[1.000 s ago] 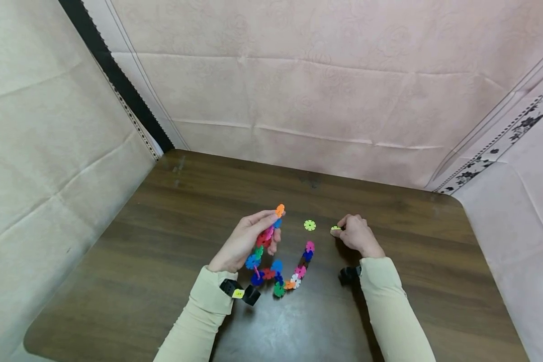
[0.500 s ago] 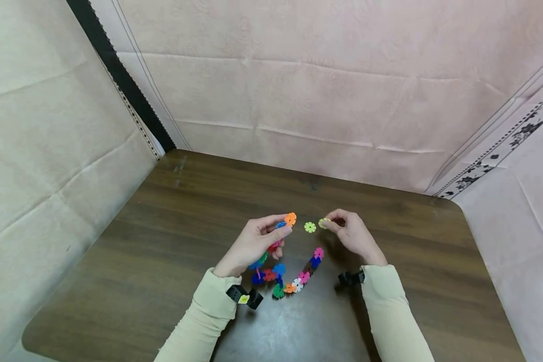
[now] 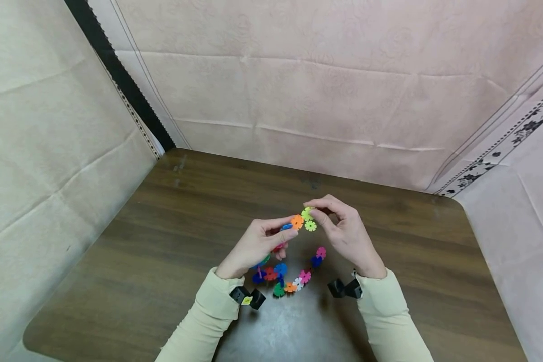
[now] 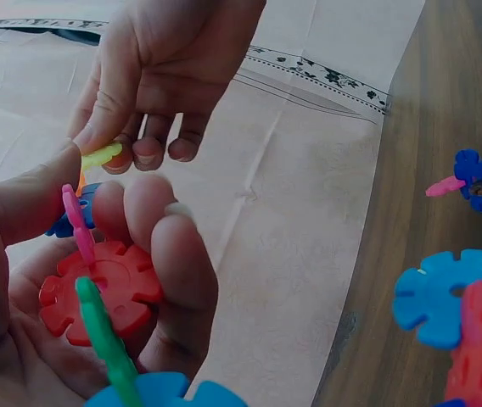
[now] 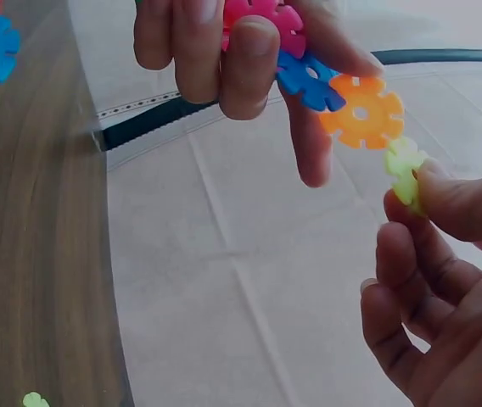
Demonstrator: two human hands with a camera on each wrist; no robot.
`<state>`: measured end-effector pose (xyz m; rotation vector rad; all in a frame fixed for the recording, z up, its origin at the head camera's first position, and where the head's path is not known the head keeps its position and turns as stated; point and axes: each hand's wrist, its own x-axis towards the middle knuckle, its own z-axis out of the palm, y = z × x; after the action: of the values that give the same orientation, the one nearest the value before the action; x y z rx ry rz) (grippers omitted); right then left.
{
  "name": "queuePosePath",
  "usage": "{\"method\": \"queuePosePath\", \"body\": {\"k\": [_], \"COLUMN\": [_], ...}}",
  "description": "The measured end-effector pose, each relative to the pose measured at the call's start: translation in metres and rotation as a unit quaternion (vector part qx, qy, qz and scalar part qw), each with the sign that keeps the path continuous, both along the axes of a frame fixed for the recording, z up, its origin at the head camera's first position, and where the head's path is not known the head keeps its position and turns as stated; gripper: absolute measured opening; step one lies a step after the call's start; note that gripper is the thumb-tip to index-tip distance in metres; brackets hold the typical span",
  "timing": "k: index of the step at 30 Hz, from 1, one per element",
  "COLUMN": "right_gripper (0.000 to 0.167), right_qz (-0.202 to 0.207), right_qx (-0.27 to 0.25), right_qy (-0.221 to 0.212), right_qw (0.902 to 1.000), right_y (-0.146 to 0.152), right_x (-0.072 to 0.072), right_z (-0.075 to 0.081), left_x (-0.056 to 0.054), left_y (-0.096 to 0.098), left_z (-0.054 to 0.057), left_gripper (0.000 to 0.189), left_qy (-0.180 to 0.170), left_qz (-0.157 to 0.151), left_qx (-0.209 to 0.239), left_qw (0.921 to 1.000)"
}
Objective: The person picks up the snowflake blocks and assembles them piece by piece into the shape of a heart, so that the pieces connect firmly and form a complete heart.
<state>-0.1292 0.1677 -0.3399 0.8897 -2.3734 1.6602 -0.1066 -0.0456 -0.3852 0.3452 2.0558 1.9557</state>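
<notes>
My left hand (image 3: 257, 245) grips the end of a chain of interlocking plastic flower discs, with an orange disc (image 5: 361, 112) standing out past its fingertips. A blue disc (image 5: 307, 80) and a red disc (image 4: 105, 290) follow along the chain within that hand. Between thumb and fingers, my right hand (image 3: 346, 235) pinches a yellow-green disc (image 5: 406, 173). Its edge meets the orange disc's edge; whether the slots interlock, I cannot tell. The chain's other part curves over the table, ending in a pink disc (image 3: 321, 252).
Another yellow-green disc (image 3: 310, 226) lies on the brown wooden table (image 3: 199, 201), just below the hands in the head view. Pale cloth walls (image 3: 298, 100) rise behind the table and on both sides. Each wrist wears a small black camera (image 3: 344, 288).
My right hand has moved left with the yellow-green disc, bringing it up to the orange one. The left hand has shifted slightly right, turning the orange disc outward.
</notes>
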Motion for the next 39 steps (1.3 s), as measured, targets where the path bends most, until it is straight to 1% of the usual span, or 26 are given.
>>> {"method": "queuePosePath", "body": {"k": [4, 7, 13, 17, 19, 21, 25, 28, 30, 31, 33, 35, 37, 39], "right_gripper": [0.02, 0.019, 0.017, 0.016, 0.016, 0.015, 0.014, 0.013, 0.013, 0.013, 0.014, 0.016, 0.018, 0.021], "right_qz": [-0.004, -0.013, -0.016, -0.016, -0.019, -0.022, -0.027, -0.022, -0.02, -0.02, -0.023, -0.036, -0.063, -0.093], "right_qx": [-0.004, -0.003, 0.007, 0.001, -0.001, 0.001, 0.016, 0.033, 0.038, 0.033, 0.017, -0.008, -0.028, -0.049], "right_qy": [0.022, 0.036, 0.043, 0.048, 0.049, 0.044, 0.016, -0.009, -0.023, -0.034, -0.062, -0.09, -0.12, -0.144], "right_qw": [0.9997, 0.9993, 0.9989, 0.9987, 0.9986, 0.9988, 0.9994, 0.9992, 0.9988, 0.9987, 0.9977, 0.9952, 0.9903, 0.984], "right_y": [-0.004, -0.006, -0.009, -0.01, -0.009, -0.007, 0.0, 0.004, 0.006, 0.006, 0.006, 0.008, 0.013, 0.02], "right_x": [0.003, 0.004, 0.007, 0.007, 0.004, 0.001, -0.005, -0.006, -0.006, -0.004, -0.001, -0.001, -0.004, -0.011], "right_z": [0.005, 0.006, 0.005, 0.003, -0.004, -0.011, -0.024, -0.024, -0.024, -0.021, -0.014, -0.012, -0.015, -0.027], "left_x": [0.0, 0.0, 0.0, -0.001, -0.001, -0.001, -0.001, -0.002, -0.003, -0.004, -0.004, -0.003, 0.0, 0.003], "left_y": [0.0, 0.0, 0.0, 0.001, 0.002, 0.003, 0.003, 0.003, 0.002, 0.001, -0.003, -0.007, -0.012, -0.018], "left_z": [0.001, 0.0, 0.0, 0.001, 0.002, 0.002, 0.003, 0.004, 0.004, 0.004, 0.005, 0.006, 0.008, 0.01], "left_gripper": [0.044, 0.043, 0.043, 0.046, 0.048, 0.048, 0.046, 0.043, 0.043, 0.044, 0.046, 0.049, 0.05, 0.048], "left_qy": [0.001, 0.001, 0.001, 0.002, 0.005, 0.007, 0.005, 0.008, 0.019, 0.027, 0.048, 0.068, 0.086, 0.1], "left_qz": [-0.001, -0.001, -0.005, -0.001, 0.002, 0.004, 0.004, -0.003, -0.006, -0.004, 0.012, 0.046, 0.093, 0.138], "left_qx": [-0.002, -0.004, -0.007, -0.011, -0.012, -0.013, -0.012, -0.021, -0.044, -0.058, -0.089, -0.12, -0.137, -0.15], "left_qw": [1.0, 1.0, 1.0, 0.9999, 0.9999, 0.9999, 0.9999, 0.9997, 0.9988, 0.9979, 0.9948, 0.9894, 0.9825, 0.9738]}}
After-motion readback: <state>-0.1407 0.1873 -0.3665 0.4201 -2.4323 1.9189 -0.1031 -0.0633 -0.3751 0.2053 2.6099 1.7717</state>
